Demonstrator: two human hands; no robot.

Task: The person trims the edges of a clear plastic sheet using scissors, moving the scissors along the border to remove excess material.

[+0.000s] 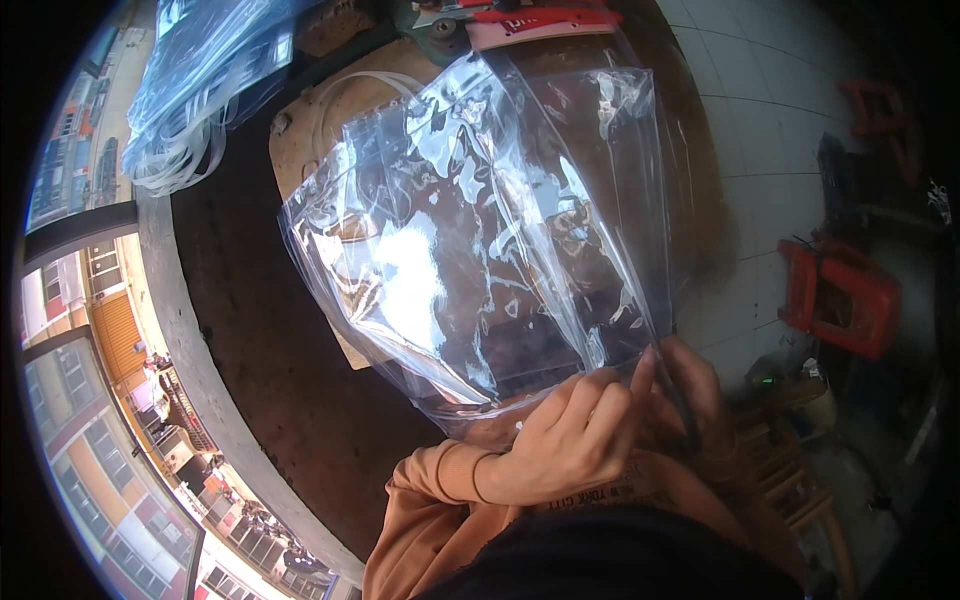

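Note:
A large clear plastic bag [510,250] lies spread in front of me, glossy and creased, with a pale strap handle [370,78] at its far left side. My left hand [575,430] is closed at the bag's near right corner, fingers curled and thumb side toward the right. Beside it my right hand [695,385] closes on the same corner, partly hidden behind a dark narrow strip [678,405] that runs down along the bag's edge. Fingertips of both hands nearly touch there. Whether the strip is part of the bag I cannot tell.
Under the bag is a wooden board [300,150] on a dark tabletop [270,370]. A stack of clear bags with white handles [200,110] lies far left by a window ledge [190,330]. Red-handled tools [510,14] are at the back. Red stools [845,300] stand on the tiled floor at right.

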